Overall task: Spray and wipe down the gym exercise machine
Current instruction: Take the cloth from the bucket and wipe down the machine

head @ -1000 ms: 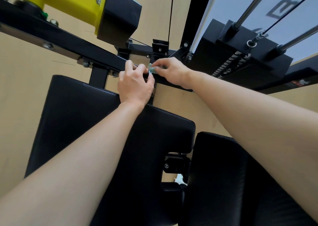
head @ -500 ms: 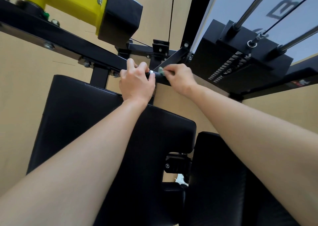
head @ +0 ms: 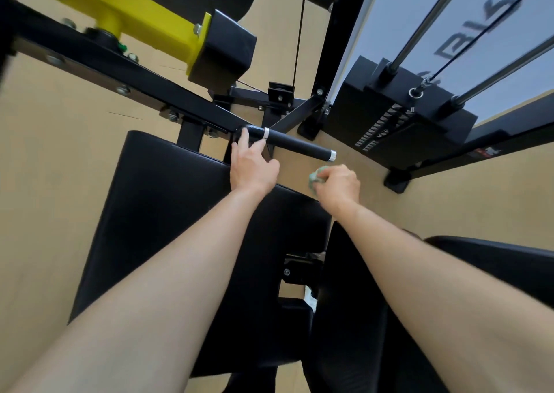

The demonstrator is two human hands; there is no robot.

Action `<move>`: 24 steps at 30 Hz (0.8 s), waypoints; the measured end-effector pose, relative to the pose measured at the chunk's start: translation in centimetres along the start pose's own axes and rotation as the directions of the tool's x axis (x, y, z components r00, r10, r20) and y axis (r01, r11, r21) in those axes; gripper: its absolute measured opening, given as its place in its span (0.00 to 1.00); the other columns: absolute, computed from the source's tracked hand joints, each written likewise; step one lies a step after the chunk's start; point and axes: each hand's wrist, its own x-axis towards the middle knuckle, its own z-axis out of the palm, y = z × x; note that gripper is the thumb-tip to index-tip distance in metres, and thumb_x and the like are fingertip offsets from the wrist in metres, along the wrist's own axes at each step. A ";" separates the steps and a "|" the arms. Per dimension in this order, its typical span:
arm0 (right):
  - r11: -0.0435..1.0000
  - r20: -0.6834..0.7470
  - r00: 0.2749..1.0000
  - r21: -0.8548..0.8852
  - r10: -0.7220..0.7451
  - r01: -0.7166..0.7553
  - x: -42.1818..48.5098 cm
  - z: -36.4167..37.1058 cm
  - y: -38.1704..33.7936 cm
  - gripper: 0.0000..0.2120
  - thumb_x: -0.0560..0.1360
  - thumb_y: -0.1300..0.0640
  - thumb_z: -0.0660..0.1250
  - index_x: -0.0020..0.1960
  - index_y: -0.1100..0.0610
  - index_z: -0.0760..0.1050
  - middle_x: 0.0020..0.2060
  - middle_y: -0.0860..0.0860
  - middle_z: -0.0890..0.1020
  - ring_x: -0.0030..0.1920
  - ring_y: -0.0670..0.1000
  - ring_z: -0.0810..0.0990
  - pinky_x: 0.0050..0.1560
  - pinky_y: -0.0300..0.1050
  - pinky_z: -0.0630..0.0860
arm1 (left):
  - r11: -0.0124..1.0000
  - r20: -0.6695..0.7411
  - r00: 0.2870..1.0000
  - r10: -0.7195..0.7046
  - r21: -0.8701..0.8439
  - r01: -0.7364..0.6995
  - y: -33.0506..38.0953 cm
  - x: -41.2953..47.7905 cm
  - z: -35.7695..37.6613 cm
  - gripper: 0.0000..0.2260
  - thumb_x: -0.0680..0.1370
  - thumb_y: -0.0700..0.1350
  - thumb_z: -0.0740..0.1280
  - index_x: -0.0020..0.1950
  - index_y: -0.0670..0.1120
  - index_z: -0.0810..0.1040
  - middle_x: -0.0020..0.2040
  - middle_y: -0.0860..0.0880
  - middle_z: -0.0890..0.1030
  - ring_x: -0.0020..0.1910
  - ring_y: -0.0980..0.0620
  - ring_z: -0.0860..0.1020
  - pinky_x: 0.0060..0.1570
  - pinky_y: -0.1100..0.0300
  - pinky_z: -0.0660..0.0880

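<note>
Green cloth [head: 316,178] clenched in right hand [head: 340,187] near handle [head: 299,145] tip; left hand [head: 253,168] fingers [head: 244,141] straight, touching handle

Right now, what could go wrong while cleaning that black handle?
1. The green cloth is a small wad in the right hand, off the handle, so some spots might get missed.
2. The left hand only lightly touches the handle's inner end, so it could slip off if the bar swings.
</note>
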 end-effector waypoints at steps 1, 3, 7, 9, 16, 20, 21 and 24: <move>0.994 0.035 0.999 0.108 0.018 -0.021 -1.8 -0.3 0.1 0.09 0.79 0.55 0.72 0.58 0.50 0.82 0.50 0.45 0.79 0.50 0.48 0.79 0.53 0.43 0.78 | 0.998 -0.009 1.000 -0.023 -0.060 0.022 0.2 -1.5 -0.2 0.24 0.80 0.45 0.68 0.77 0.50 0.72 0.83 0.47 0.60 0.81 0.45 0.59 0.76 0.47 0.63; 0.950 0.076 0.997 0.308 0.028 -0.050 -5.4 -0.6 0.4 0.12 0.78 0.58 0.72 0.61 0.52 0.82 0.53 0.46 0.79 0.52 0.48 0.80 0.50 0.40 0.80 | 0.979 -0.020 0.998 -0.062 -0.197 0.057 0.1 -5.1 -0.6 0.20 0.80 0.44 0.68 0.72 0.48 0.76 0.76 0.47 0.71 0.76 0.47 0.68 0.74 0.51 0.67; 0.796 0.160 0.985 0.585 0.070 -0.152 -13.3 -1.6 0.4 0.14 0.78 0.62 0.68 0.61 0.52 0.83 0.58 0.50 0.83 0.56 0.50 0.83 0.53 0.46 0.83 | 0.883 0.094 0.987 -0.134 -0.441 0.161 -0.4 -13.4 -1.5 0.17 0.80 0.43 0.69 0.69 0.50 0.79 0.67 0.52 0.78 0.66 0.53 0.75 0.63 0.60 0.72; 0.773 0.178 0.982 0.613 0.067 -0.164 -17.5 -2.6 0.7 0.15 0.78 0.64 0.67 0.61 0.52 0.83 0.57 0.50 0.83 0.55 0.50 0.83 0.57 0.51 0.83 | 0.802 0.155 0.978 -0.139 -0.561 0.203 -0.6 -17.3 -2.1 0.14 0.81 0.43 0.69 0.67 0.52 0.80 0.64 0.52 0.81 0.61 0.57 0.78 0.56 0.65 0.75; 0.736 0.140 0.980 0.677 -0.144 0.011 -30.2 -6.2 2.8 0.12 0.81 0.63 0.67 0.59 0.52 0.84 0.50 0.50 0.88 0.53 0.49 0.87 0.53 0.48 0.84 | 0.673 0.293 0.949 0.121 -0.726 0.138 -0.5 -28.1 -6.8 0.15 0.79 0.46 0.74 0.65 0.50 0.82 0.55 0.49 0.86 0.54 0.53 0.85 0.46 0.61 0.82; 0.693 0.079 0.978 0.717 -0.191 0.078 -35.5 -8.6 3.8 0.05 0.81 0.60 0.70 0.53 0.56 0.85 0.43 0.54 0.88 0.46 0.55 0.88 0.47 0.49 0.84 | 0.772 0.255 0.939 0.230 -0.636 -0.016 -1.4 -32.2 -9.7 0.08 0.81 0.42 0.71 0.59 0.46 0.85 0.49 0.48 0.88 0.48 0.50 0.86 0.48 0.59 0.83; 0.702 0.068 0.975 0.704 -0.210 0.102 -36.7 -9.1 4.2 0.05 0.81 0.59 0.70 0.52 0.56 0.85 0.42 0.54 0.88 0.43 0.54 0.87 0.44 0.47 0.83 | 0.778 0.245 0.941 0.235 -0.628 -0.031 -1.6 -33.2 -10.4 0.07 0.81 0.42 0.70 0.58 0.45 0.85 0.48 0.47 0.88 0.46 0.51 0.86 0.48 0.59 0.82; 0.707 0.030 0.964 0.685 -0.266 0.174 -39.7 -10.4 5.5 0.06 0.81 0.57 0.70 0.48 0.58 0.84 0.38 0.55 0.86 0.36 0.48 0.83 0.37 0.39 0.79 | 0.786 0.206 0.954 0.220 -0.616 -0.048 -2.1 -36.2 -12.0 0.06 0.82 0.45 0.70 0.54 0.45 0.85 0.46 0.46 0.87 0.44 0.52 0.85 0.47 0.56 0.82</move>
